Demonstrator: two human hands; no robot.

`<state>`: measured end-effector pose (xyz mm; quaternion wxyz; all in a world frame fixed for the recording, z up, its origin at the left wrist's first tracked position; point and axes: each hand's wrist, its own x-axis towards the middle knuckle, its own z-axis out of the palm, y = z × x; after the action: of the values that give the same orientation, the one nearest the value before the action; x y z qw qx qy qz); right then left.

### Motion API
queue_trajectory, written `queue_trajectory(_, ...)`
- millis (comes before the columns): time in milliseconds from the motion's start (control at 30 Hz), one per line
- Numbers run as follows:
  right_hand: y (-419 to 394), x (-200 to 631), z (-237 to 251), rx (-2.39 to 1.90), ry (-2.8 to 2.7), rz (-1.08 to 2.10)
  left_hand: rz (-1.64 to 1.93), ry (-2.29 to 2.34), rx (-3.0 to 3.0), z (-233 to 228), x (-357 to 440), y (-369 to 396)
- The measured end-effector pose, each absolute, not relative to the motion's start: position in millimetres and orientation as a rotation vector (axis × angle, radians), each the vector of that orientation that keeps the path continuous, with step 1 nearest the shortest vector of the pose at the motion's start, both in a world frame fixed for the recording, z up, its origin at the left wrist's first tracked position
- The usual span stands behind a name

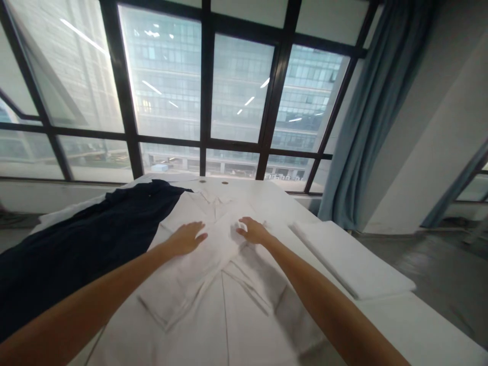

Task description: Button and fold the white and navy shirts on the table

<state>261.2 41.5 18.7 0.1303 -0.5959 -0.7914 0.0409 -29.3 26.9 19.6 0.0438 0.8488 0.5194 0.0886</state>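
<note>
A white shirt (224,284) lies spread on a white table (419,325), collar toward the window, both sleeves folded across its chest in an X. My left hand (187,238) rests flat on the folded left sleeve, fingers together and pointing right. My right hand (252,231) presses on the other sleeve near the collar, fingertips curled on a bit of the white cloth. The two hands are a short gap apart over the shirt's middle.
A dark navy garment (76,249) is spread over the table's left side, touching the shirt. A folded white cloth (351,262) lies at the right edge. Large windows (236,91) stand behind the table, a blue-grey curtain (366,117) at right, and grey floor to the right.
</note>
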Motion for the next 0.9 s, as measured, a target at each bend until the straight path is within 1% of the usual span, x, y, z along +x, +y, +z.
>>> queue_trajectory(100,-6.9,244.3,10.1,-1.656,-2.435,0.161,0.145,1.34,2.673,3.6,-22.0,-30.6)
queue_trajectory(167,-35.1,237.3,9.7,-1.667,-2.489,0.195,0.092,1.274,2.696,1.5,-23.1,-53.9)
queue_trajectory(367,-95.0,253.9,23.8,-1.881,-2.322,0.09,0.089,1.336,2.738,9.7,-52.5,-91.1)
queue_trajectory(500,-125.8,268.5,9.3,-2.003,-2.312,0.126,0.098,1.317,2.772,-4.8,-67.2,-114.3)
queue_trajectory(600,-137.5,269.1,-5.0,-1.993,-2.278,0.06,0.136,1.376,2.773,-10.2,-68.4,-124.9)
queue_trajectory(700,-136.3,270.9,-7.1,-1.97,-2.257,0.042,0.248,1.582,2.763,-0.2,-76.1,-132.1)
queue_trajectory(767,-132.1,278.1,-2.4,-1.977,-2.196,0.033,0.301,1.884,2.688,12.2,-89.0,-136.4)
queue_trajectory(833,-128.5,291.4,3.5,-2.05,-2.066,0.021,0.249,2.206,2.486,25.0,-105.4,-139.3)
queue_trajectory(900,-126.3,308.7,7.9,-2.173,-1.91,0.019,0.128,2.344,2.231,35.6,-120.2,-140.0)
